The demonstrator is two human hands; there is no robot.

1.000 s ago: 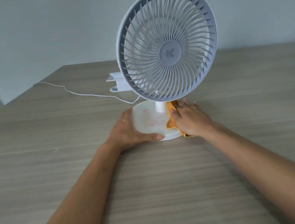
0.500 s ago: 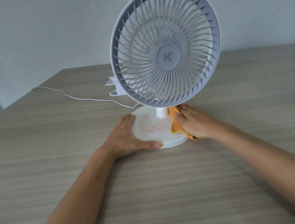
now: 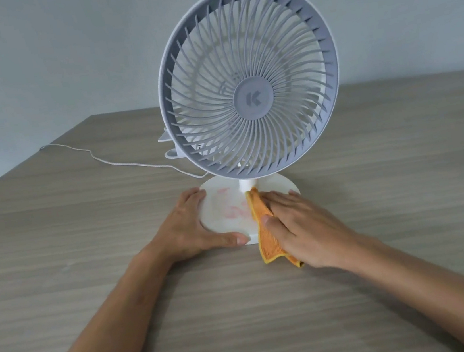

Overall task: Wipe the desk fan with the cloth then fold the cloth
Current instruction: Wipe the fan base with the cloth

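A white desk fan [image 3: 252, 98] with a grey round grille stands upright on the wooden table. Its round white base [image 3: 223, 207] carries faint pink smears. My left hand [image 3: 193, 229] grips the base's left and front rim, thumb along the near edge. My right hand [image 3: 303, 222] lies flat on an orange cloth [image 3: 264, 231], pressing it on the right half of the base. The cloth's lower corner hangs over the base edge onto the table. Most of the cloth is hidden under my palm.
A thin white cable [image 3: 109, 160] runs from behind the fan across the table [image 3: 91, 285] to its far left edge. A white plastic part [image 3: 170, 145] sticks out behind the grille on the left. A grey wall rises behind the table.
My right hand has slid with the cloth from beside the fan's stem toward me across the base, so the cloth now trails off the front edge. The left hand keeps its hold.
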